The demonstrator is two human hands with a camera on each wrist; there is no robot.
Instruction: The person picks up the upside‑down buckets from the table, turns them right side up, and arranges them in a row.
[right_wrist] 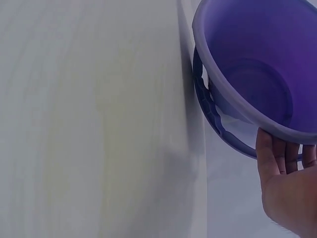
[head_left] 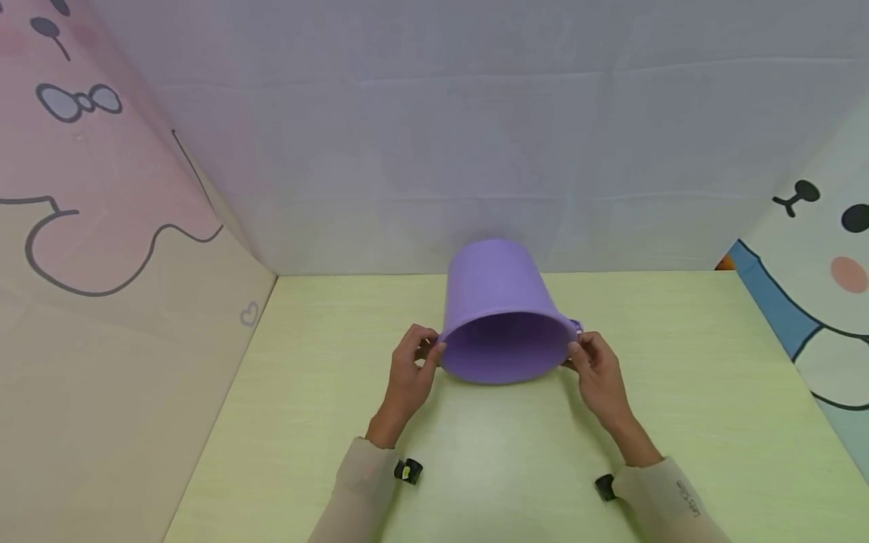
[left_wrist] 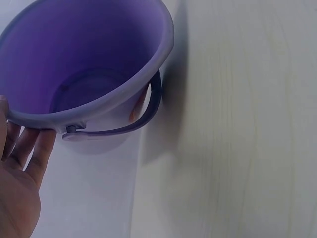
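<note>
A purple bucket [head_left: 494, 279] is tipped on its side, its mouth turned toward me and its base toward the back wall. My left hand [head_left: 411, 371] pinches the left side of the rim, thumb in front and fingers behind. On the opposite side, my right hand [head_left: 600, 377] grips the rim in the same way, close to a handle joint. Both wrist views show the inside of the bucket [left_wrist: 94, 54] bare down to its round base. The curved carrying handle [right_wrist: 218, 121] hangs down beneath the rim, mostly hidden in the head view.
The pale wood-grain table [head_left: 326, 422] lies under the bucket and both arms. A white sheet wall [head_left: 434, 151] rises right behind the bucket. Printed cartoon panels stand at the left [head_left: 109, 249] and the right [head_left: 828, 302]. Small black wrist devices [head_left: 409, 471] sit at both cuffs.
</note>
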